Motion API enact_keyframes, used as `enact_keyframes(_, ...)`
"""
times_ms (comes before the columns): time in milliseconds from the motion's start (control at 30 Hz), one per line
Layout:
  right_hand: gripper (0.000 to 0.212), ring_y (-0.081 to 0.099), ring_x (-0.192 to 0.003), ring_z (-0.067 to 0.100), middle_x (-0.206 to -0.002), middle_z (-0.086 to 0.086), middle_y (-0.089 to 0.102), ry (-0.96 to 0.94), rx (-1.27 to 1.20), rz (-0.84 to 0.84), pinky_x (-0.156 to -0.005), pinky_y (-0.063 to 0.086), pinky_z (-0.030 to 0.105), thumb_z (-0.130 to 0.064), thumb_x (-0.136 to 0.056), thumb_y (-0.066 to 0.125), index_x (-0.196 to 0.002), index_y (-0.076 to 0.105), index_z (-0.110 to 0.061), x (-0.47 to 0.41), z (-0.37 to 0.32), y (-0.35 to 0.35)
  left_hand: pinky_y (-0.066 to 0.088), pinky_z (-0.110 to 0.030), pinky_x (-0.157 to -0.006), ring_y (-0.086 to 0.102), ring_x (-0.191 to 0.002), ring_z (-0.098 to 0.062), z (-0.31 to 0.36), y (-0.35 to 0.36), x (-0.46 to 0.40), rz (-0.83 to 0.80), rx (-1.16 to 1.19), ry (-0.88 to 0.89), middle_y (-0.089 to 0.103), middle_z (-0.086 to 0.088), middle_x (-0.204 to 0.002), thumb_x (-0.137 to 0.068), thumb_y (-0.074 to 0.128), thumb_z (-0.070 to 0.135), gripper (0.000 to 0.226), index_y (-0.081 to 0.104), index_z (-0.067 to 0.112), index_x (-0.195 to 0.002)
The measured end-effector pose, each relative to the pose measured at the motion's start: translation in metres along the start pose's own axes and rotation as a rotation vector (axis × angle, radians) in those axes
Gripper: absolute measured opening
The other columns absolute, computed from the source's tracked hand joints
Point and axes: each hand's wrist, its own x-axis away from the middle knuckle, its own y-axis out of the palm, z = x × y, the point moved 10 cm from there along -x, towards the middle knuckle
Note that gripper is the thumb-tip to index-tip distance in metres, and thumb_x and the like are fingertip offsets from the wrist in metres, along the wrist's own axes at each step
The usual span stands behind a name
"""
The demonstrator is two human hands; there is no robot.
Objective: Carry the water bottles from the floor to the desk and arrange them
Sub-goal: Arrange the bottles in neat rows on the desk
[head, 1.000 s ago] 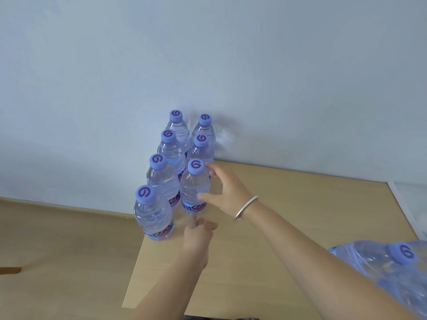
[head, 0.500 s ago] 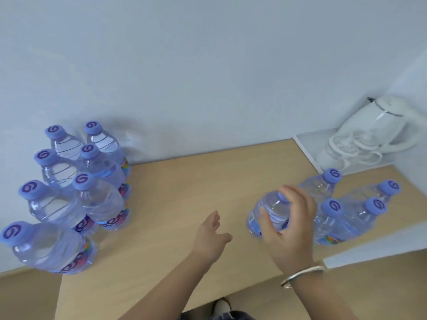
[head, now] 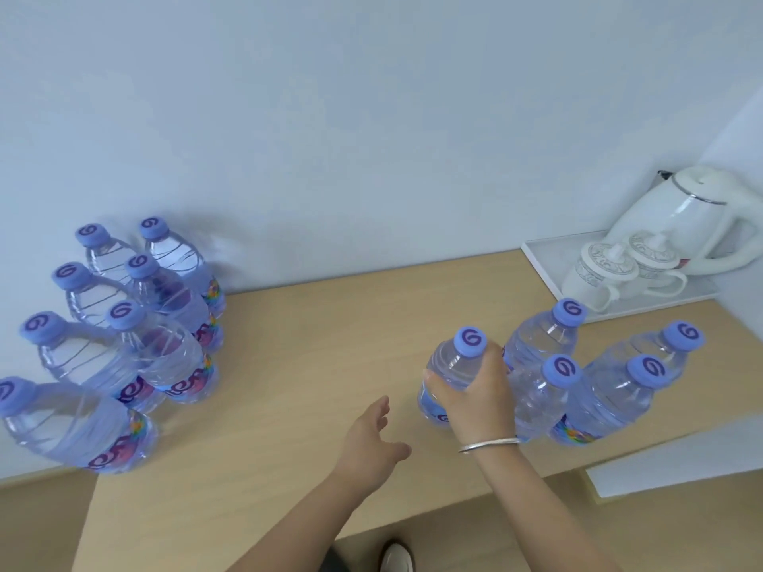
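Observation:
Several clear water bottles with purple caps stand in two rows (head: 136,336) at the left end of the wooden desk (head: 313,348), against the wall. A second cluster of several bottles (head: 598,386) stands at the right. My right hand (head: 479,402), with a silver bracelet on its wrist, is shut around the leftmost bottle of that cluster (head: 452,365), just below its cap; the bottle looks upright on the desk. My left hand (head: 371,435) hovers open over the middle of the desk, holding nothing.
A white tray (head: 545,258) at the back right carries a white electric kettle (head: 693,220) and two lidded white mugs (head: 619,270). The pale wall runs behind the desk. The desk's front edge lies below my arms, and a shoe (head: 396,557) shows on the floor.
My view swung right from the left rows to the right cluster. My right hand left the left bottles and closed on a bottle at the right. My left hand opened.

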Motion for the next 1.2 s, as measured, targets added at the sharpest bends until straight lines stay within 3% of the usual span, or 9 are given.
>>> enact_keyframes(133,0.047,0.054,-0.085,0.009,-0.086,-0.021,0.055,-0.031,-0.090,-0.084,-0.064,0.036,0.010,-0.035,-0.061,0.082,-0.090,0.044,-0.037,0.005,-0.022,-0.002,0.034,-0.021,-0.091,0.035,-0.132,-0.007,0.000,-0.020,0.009,-0.034,0.010,0.047,0.038,0.013,-0.143,-0.073,0.074,0.008,0.087,0.030,0.029,-0.144)
enact_keyframes(267,0.052,0.060,-0.080,0.000,-0.081,-0.021,0.063,-0.120,-0.159,-0.272,-0.071,0.048,0.021,-0.055,-0.043,0.076,-0.087,0.053,-0.041,0.017,-0.077,0.009,0.035,-0.025,-0.100,0.040,-0.128,0.000,0.018,-0.036,0.033,-0.140,0.098,0.135,0.047,0.025,-0.134,-0.064,0.080,0.015,0.090,0.036,0.040,-0.139)
enact_keyframes(433,0.055,0.066,-0.083,0.016,-0.084,-0.005,0.068,-0.195,-0.255,-0.521,-0.078,0.054,0.037,-0.050,-0.044,0.078,-0.090,0.059,-0.027,0.046,-0.147,0.047,0.050,-0.023,-0.076,0.064,-0.098,-0.014,0.036,-0.078,0.075,-0.135,0.286,0.251,0.068,0.002,-0.109,-0.058,0.081,0.003,0.070,0.052,0.017,-0.121)
enact_keyframes(567,0.047,0.065,-0.085,0.002,-0.089,-0.014,0.068,-0.292,-0.330,-0.681,-0.071,0.050,0.017,-0.038,-0.056,0.079,-0.097,0.059,-0.029,0.073,-0.194,0.079,0.052,-0.033,-0.074,0.062,-0.087,-0.020,0.032,-0.124,0.108,-0.105,0.399,0.283,0.068,-0.008,-0.098,-0.051,0.080,0.003,0.068,0.055,0.004,-0.115)
enact_keyframes(667,0.050,0.063,-0.089,0.009,-0.093,-0.009,0.067,-0.309,-0.460,-0.873,-0.074,0.048,0.022,-0.032,-0.058,0.076,-0.101,0.058,-0.015,0.094,-0.220,0.102,0.049,-0.046,-0.082,0.059,-0.088,-0.027,0.031,-0.150,0.132,-0.192,0.455,0.318,0.065,-0.015,-0.097,-0.053,0.077,0.006,0.065,0.056,-0.002,-0.114)
enact_keyframes(800,0.080,0.060,-0.105,0.026,-0.112,0.008,0.061,-0.255,-0.683,-1.188,-0.089,0.050,0.040,-0.024,-0.053,0.080,-0.118,0.042,0.002,0.129,-0.248,0.130,0.049,-0.032,-0.071,0.056,-0.082,-0.028,0.033,-0.165,0.161,-0.406,0.493,0.330,0.061,-0.015,-0.095,-0.060,0.069,0.002,0.061,0.049,-0.010,-0.116)
enact_keyframes(900,0.078,0.061,-0.104,0.028,-0.111,0.011,0.063,-0.195,-0.827,-1.411,-0.088,0.050,0.041,-0.033,-0.052,0.086,-0.118,0.051,-0.009,0.158,-0.265,0.148,0.050,-0.025,-0.068,0.060,-0.079,-0.023,0.031,-0.169,0.177,-0.547,0.490,0.312,0.063,-0.012,-0.094,-0.059,0.063,0.000,0.064,0.046,-0.012,-0.119)
enact_keyframes(1100,0.039,0.065,-0.084,0.020,-0.089,0.002,0.068,-0.284,-0.680,-1.284,-0.078,0.054,0.032,-0.018,-0.057,0.069,-0.096,0.066,-0.023,0.167,-0.274,0.171,0.050,-0.031,-0.076,0.061,-0.085,-0.021,0.024,-0.182,0.182,-0.513,0.422,0.291,0.064,-0.011,-0.098,-0.059,0.067,0.004,0.064,0.051,-0.005,-0.120)
enact_keyframes(1200,0.033,0.064,-0.077,0.018,-0.082,0.002,0.067,-0.277,-0.689,-1.141,-0.069,0.053,0.029,-0.020,-0.058,0.071,-0.090,0.064,-0.017,0.160,-0.273,0.177,0.052,-0.037,-0.080,0.062,-0.086,-0.021,0.014,-0.206,0.175,-0.298,0.369,0.307,0.068,-0.008,-0.095,-0.059,0.075,0.011,0.057,0.058,0.000,-0.112)
